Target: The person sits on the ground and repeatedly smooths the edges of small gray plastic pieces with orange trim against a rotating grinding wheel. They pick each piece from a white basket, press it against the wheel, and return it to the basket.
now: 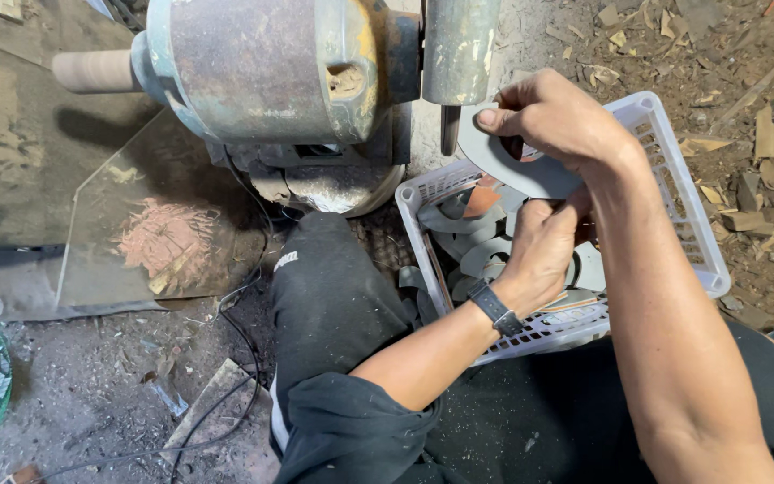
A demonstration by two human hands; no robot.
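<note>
Black trousers (333, 305) fill the bottom of my head view, and above them my left hand (544, 251) and right hand (553, 116) both pinch a grey curved flat piece (503, 166) over the white basket's (674, 170) far-left corner, beside the grinder wheel (459, 49).

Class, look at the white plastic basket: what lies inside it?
Inside the basket lie curved grey pieces. Both hands, left and right, cover the rest.
</note>
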